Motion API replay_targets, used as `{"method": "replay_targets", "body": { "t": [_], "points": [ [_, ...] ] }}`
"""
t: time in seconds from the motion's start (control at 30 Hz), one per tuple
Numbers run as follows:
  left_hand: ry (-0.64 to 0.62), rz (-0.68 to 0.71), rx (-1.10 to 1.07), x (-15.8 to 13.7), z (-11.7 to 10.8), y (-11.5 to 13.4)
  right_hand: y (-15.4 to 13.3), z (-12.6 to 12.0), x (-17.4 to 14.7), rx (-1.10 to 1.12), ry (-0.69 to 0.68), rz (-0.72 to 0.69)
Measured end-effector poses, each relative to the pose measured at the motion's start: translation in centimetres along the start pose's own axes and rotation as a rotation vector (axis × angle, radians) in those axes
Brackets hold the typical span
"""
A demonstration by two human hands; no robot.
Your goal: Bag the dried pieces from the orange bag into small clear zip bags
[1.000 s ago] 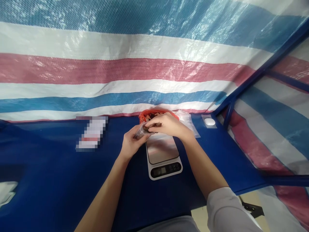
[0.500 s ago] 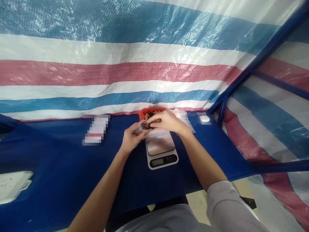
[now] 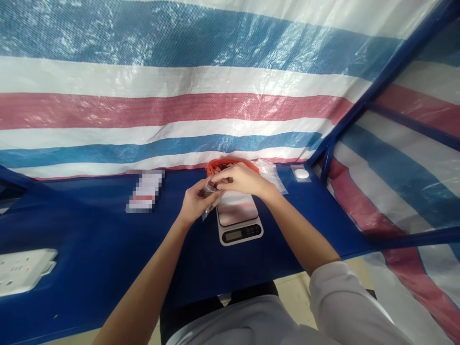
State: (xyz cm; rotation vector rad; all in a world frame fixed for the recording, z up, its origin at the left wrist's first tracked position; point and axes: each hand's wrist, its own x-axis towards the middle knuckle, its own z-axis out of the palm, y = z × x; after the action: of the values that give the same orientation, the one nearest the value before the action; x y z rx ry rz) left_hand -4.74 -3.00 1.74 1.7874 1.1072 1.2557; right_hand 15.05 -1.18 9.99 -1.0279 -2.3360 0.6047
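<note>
In the head view, my left hand [image 3: 192,201] is closed around a small clear plastic bag [image 3: 208,188] and holds it tilted above the left edge of a kitchen scale. My right hand [image 3: 244,180] meets the bag's mouth, its fingers pinched on dark brown pieces [image 3: 226,180] that are too small to name. Below the hands lies the white digital scale [image 3: 237,211], with a shiny plate and a dark display strip. Just behind them sits a red plastic bag [image 3: 215,164] holding more brown pieces, partly hidden by my right hand.
Clear plastic bags [image 3: 276,178] lie right of the red bag, and farther right is a white round object [image 3: 301,173] in a clear packet. A blurred-out paper [image 3: 146,189] lies left on the blue table [image 3: 118,249]. A white power strip [image 3: 27,270] sits front left. Striped sheeting [image 3: 161,112] rises behind.
The clear bag has tipped, and its lower end now shows beneath my left hand. My right hand has moved slightly left, closer over the bag's mouth. The whole view has shifted a little.
</note>
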Motion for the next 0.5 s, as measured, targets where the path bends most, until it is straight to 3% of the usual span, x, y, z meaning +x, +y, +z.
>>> {"method": "replay_targets", "body": {
  "t": [0.17, 0.37, 0.5],
  "points": [
    [0.026, -0.008, 0.024, 0.0, 0.0, -0.1, 1.0, -0.4, -0.8, 0.092, 0.14, 0.084],
    [0.008, 0.028, 0.028, -0.5, 0.7, -0.6, 2.1, 0.7, -0.5, 0.112, -0.021, 0.19],
    [-0.086, 0.03, 0.093, -1.2, 0.4, -1.6, 2.6, 1.4, -0.7, 0.222, 0.006, 0.177]
  ]
}}
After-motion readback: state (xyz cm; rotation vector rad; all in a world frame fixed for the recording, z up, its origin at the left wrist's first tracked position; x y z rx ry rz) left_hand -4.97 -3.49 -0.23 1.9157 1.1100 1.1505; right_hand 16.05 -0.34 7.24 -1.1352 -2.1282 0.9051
